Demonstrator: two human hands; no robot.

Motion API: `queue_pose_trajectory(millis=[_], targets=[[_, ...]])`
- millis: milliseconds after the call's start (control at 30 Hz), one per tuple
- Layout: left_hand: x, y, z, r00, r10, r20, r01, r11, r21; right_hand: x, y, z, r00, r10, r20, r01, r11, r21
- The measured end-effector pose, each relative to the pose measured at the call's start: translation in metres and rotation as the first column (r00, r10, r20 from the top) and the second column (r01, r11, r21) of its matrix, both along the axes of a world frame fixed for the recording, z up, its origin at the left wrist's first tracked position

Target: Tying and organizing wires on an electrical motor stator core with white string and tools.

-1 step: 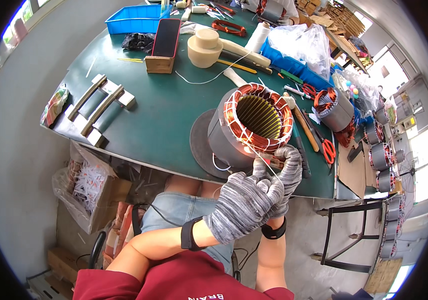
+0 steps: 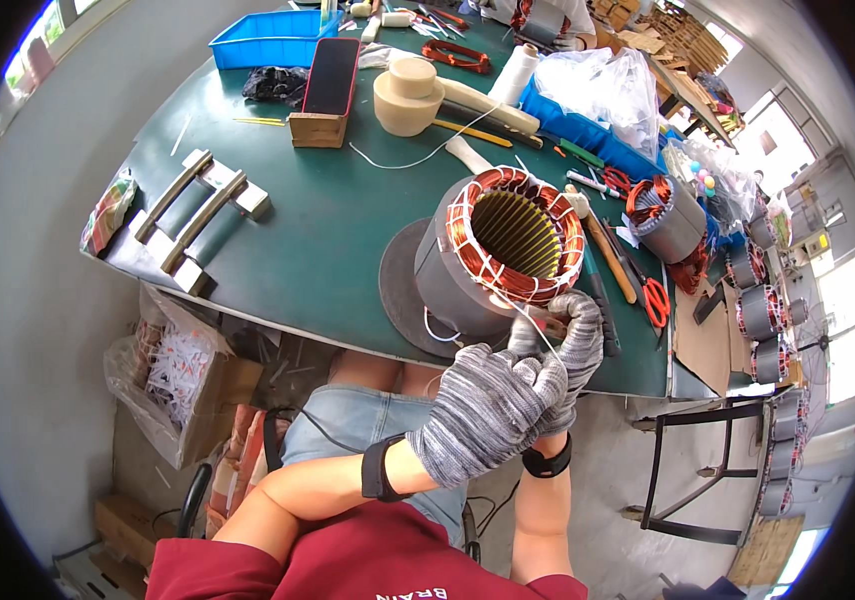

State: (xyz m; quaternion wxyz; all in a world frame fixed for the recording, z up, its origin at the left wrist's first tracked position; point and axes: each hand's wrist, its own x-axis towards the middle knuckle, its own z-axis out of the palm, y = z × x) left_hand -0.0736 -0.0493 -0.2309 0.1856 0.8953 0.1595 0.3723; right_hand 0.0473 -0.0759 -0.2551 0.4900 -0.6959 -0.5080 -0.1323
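Observation:
A grey motor stator (image 2: 448, 275) stands upright on a round dark turntable (image 2: 400, 285) at the table's front edge. White lacing binds the copper winding (image 2: 468, 250) around its top rim. From the near side of that winding, a taut white cord (image 2: 540, 335) runs down to my gloved hands. My left hand (image 2: 478, 410) reaches across and is closed, its fingertips pinching where the cord ends. Beside the stator's lower right, my right hand (image 2: 580, 345) has its fingers curled in against the left, also on the cord. The overlapping gloves hide the exact grip.
Right of the stator lie a wooden-handled tool (image 2: 613, 255), red scissors (image 2: 656, 302) and another wound stator (image 2: 670, 222). Behind it are a thread spool (image 2: 516, 75), a tape roll (image 2: 408, 105) and a phone (image 2: 333, 78). A metal bracket (image 2: 198, 220) rests at left.

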Motion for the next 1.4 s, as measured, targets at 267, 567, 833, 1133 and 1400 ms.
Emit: queue_pose_trajectory(millis=[267,567,833,1133,1400], targets=[[0.005,0.001,-0.004,1.000,-0.012,0.019,0.013,0.999,-0.037,0.002,0.001,-0.004,0.996,-0.008,0.092,0.007,1.000,0.009],[0.003,0.004,-0.006,0.998,-0.041,0.045,0.042,0.999,-0.019,-0.002,-0.001,0.006,0.997,0.073,0.027,-0.073,0.997,-0.014],[0.005,0.008,0.000,0.982,-0.055,0.182,0.047,0.998,0.045,-0.002,0.000,0.016,0.986,0.031,0.164,-0.020,0.998,-0.063],[0.005,0.007,-0.001,0.995,-0.045,0.088,0.042,0.999,0.028,0.002,-0.001,0.010,0.995,0.072,0.065,-0.064,0.992,-0.111],[0.003,0.007,0.000,0.998,-0.053,0.043,0.051,0.998,0.045,-0.001,-0.001,0.009,0.997,0.053,0.053,-0.047,0.994,-0.103]])
